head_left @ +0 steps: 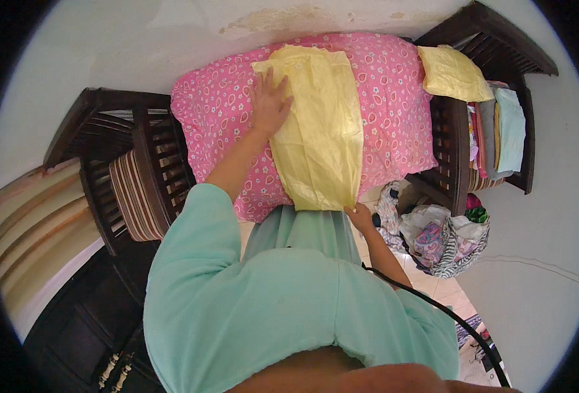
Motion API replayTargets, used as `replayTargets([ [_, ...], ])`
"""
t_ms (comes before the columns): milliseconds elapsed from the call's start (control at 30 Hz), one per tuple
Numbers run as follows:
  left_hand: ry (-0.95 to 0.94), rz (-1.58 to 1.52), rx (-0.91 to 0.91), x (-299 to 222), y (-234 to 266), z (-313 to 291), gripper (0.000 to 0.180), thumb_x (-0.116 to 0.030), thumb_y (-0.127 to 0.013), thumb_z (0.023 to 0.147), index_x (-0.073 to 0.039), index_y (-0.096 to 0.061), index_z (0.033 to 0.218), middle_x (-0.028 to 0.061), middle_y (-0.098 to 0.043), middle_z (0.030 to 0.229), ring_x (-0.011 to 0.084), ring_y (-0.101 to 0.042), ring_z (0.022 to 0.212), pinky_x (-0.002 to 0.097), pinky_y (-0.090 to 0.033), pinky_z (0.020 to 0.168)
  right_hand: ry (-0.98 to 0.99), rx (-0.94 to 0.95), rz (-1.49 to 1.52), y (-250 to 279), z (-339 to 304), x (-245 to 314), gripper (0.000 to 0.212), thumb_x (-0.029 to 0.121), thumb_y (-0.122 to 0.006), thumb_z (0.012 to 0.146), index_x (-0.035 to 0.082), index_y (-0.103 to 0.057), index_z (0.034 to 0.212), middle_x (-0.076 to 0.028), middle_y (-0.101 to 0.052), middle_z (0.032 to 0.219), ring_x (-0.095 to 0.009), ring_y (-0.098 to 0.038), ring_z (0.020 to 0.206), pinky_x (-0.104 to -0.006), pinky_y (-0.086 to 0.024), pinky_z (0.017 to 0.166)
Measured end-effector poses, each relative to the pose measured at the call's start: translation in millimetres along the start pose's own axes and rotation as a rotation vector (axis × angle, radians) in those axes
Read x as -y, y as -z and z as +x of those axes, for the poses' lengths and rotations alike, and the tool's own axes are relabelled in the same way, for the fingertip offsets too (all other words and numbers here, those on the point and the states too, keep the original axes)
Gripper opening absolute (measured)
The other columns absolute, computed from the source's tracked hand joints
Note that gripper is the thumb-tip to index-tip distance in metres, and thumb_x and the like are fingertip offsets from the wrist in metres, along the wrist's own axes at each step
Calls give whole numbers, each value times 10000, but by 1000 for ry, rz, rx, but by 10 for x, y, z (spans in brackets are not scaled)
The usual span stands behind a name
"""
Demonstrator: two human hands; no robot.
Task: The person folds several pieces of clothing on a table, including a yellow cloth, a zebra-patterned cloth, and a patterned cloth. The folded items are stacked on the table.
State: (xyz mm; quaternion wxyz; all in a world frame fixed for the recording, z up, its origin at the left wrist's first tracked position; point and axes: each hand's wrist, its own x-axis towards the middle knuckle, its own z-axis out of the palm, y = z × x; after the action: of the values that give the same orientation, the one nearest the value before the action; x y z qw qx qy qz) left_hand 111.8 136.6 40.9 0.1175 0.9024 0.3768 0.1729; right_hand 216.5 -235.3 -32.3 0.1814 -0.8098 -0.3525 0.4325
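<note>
A long, shiny yellow cloth [319,131], which looks like a pillowcase, lies lengthwise over a pink patterned cover [394,111]. Its near edge hangs toward my body. My left hand [271,106] rests flat with fingers spread on the upper left part of the yellow cloth. At the near right corner, my right hand [359,215] pinches the cloth's edge between thumb and fingers. A second yellow cloth [453,73], folded into a pad, sits to the right of the pink cover on the dark wooden furniture.
Slatted dark wooden chairs stand left [152,170] and right [450,144]. On the right one is a stack of folded clothes [509,128]. A full laundry bag [460,245] stands on the tiled floor. A black cable [443,308] crosses my right side. Behind the bed-like surface is a wall [191,33].
</note>
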Motion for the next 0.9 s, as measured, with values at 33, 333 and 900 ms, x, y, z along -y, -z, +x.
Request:
replayTargets([
  [33,-6,123,64,-111,59,-69,501,-294,-538,779,-90,-422,1222,224,-235,1327,442,-219,1200,542,-159,977,32,-54,-131,44,13,73,328,293,-542,791,-8,-561,921,-124,-596,760,-209,-560,715,-311,-428,677],
  [333,297,-57,35,-317,-28,-594,631,-341,-572,752,-111,-329,1287,226,-125,1364,438,-103,1239,583,-68,973,324,-578,218,823,1128,1272,256,191,-531,775,3,-552,947,-145,-580,799,-286,-557,758,-364,-426,685],
  [900,315,-44,111,-429,49,-720,668,-362,-605,719,-69,-349,1262,266,-187,1326,434,-143,1226,521,-134,980,206,-482,243,1273,2251,1776,276,283,-583,734,26,-627,823,-125,-610,729,-249,-580,696,-325,-436,646],
])
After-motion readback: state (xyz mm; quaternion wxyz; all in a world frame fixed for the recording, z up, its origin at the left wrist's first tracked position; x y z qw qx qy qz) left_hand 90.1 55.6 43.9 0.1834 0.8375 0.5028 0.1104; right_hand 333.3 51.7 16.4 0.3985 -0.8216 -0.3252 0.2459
